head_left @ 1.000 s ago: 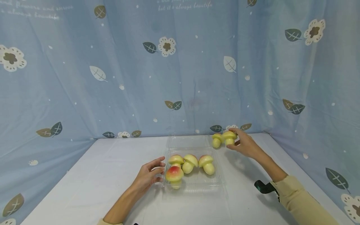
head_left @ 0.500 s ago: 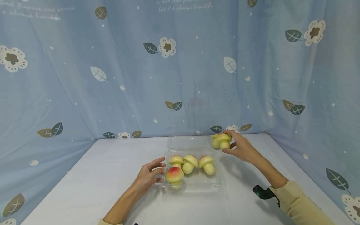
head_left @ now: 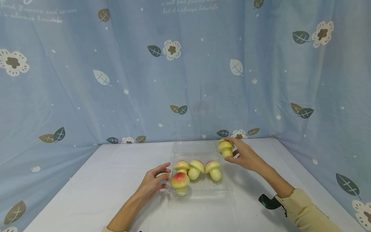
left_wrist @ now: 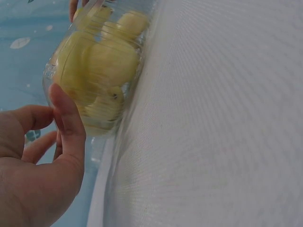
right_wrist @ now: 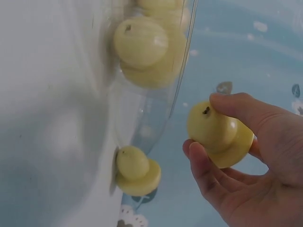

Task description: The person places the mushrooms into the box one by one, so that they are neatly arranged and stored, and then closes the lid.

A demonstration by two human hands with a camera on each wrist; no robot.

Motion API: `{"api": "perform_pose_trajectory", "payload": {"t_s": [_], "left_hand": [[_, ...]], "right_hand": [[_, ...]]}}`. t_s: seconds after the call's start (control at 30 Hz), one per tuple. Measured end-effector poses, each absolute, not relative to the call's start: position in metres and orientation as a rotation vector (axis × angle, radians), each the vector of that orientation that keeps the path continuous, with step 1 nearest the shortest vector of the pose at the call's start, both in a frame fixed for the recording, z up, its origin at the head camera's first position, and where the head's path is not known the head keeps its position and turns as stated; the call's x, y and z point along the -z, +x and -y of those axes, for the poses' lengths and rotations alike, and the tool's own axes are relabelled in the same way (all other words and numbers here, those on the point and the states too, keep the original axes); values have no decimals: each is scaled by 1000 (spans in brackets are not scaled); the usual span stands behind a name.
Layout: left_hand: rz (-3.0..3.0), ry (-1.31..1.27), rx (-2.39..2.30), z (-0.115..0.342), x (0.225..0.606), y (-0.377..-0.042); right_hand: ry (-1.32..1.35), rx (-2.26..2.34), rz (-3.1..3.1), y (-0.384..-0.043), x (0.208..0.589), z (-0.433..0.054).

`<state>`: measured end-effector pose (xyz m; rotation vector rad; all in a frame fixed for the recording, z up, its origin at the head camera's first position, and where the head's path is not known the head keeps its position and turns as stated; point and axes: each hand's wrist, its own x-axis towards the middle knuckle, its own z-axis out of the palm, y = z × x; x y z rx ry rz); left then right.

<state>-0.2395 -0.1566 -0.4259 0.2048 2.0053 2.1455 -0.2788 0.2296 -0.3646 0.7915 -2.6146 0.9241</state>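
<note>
My right hand [head_left: 246,154] pinches a yellow toy mushroom [head_left: 225,149] by thumb and fingers, above the table beyond the right end of a clear plastic box [head_left: 203,187]. In the right wrist view the held toy mushroom [right_wrist: 213,127] has its stem end toward the camera. Behind it, a second toy mushroom [right_wrist: 133,165] lies on the table, mostly hidden in the head view. Several more, one a red-topped toy mushroom [head_left: 180,180], lie inside the box. My left hand [head_left: 152,182] is at the box's left wall, fingers loosely bent, fingertips [left_wrist: 61,94] right at the rim.
The box's clear lid [head_left: 195,147] is folded back toward the curtain. A white cloth [head_left: 124,174] covers the table, and a blue printed curtain [head_left: 130,80] surrounds it at the back and sides. A black device [head_left: 269,202] sits at the right wrist.
My right hand has moved left and slightly nearer with the toy mushroom, which now overlaps the one on the table. The left hand and the box have stayed put.
</note>
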Motion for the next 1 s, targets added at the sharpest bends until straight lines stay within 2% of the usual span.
{"api": "perform_pose_trajectory", "payload": {"t_s": [1.0], "left_hand": [[-2031,189,-2145,155,426,-239]], "right_hand": [[1048,-971,2624,-255,366,-185]]}}
